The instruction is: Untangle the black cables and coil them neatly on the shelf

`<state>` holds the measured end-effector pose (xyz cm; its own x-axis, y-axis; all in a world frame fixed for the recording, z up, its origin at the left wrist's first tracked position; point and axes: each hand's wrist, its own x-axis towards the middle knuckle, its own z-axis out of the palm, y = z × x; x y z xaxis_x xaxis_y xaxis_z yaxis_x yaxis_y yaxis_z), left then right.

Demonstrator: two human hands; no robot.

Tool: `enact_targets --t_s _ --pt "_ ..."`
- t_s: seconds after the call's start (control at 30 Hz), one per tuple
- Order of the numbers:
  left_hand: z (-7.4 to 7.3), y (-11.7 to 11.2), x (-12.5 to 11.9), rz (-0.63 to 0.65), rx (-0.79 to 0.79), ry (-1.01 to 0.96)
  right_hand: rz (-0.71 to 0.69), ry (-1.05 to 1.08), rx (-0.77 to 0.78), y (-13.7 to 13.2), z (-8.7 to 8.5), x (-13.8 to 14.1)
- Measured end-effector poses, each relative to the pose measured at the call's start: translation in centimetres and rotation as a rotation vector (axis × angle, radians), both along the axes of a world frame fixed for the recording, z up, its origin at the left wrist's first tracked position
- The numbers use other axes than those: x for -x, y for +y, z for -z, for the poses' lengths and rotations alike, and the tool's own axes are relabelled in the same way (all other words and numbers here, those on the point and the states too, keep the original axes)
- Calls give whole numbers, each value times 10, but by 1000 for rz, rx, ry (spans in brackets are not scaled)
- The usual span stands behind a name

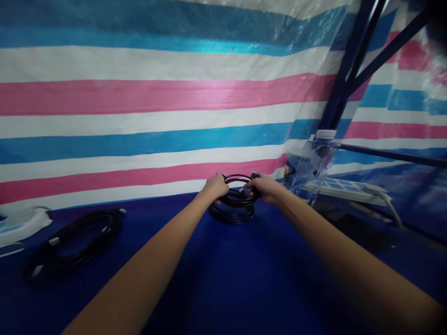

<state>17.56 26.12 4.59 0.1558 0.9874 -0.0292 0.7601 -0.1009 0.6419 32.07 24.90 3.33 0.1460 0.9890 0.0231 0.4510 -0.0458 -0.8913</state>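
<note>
A coiled black cable (234, 210) rests on the blue table cloth (223, 279) at the far side, close to the striped tarp wall. My left hand (217, 186) grips the coil's left side. On the coil's right side my right hand (264, 187) is closed around it too. Both arms reach straight out from the near edge. The coil's lower loops lie on the cloth below my hands.
A second black cable coil (75, 244) lies at the left, with a white object (21, 223) beyond it. A plastic water bottle (316, 163) and a white power strip (345, 188) stand at the right. Dark blue poles (349, 70) cross the striped tarp.
</note>
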Motion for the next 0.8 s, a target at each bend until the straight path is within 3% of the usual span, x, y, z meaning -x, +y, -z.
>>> enact_targets --t_s 0.13,0.23,0.4,0.57,0.7,0.8 --pt "13 17 -20 -10 10 345 93 -316 -62 11 35 -5" --pt "18 22 -19 -22 29 530 47 -464 -82 15 48 -4" --pt "14 29 1 63 79 631 -83 -570 -102 23 44 -15" --pt "19 29 16 131 13 631 -195 -650 -198 19 41 -18" --pt "21 24 23 141 -60 610 -178 -683 -255 15 42 -15" --pt "19 21 28 135 -13 589 -98 -686 -273 12 41 -16"
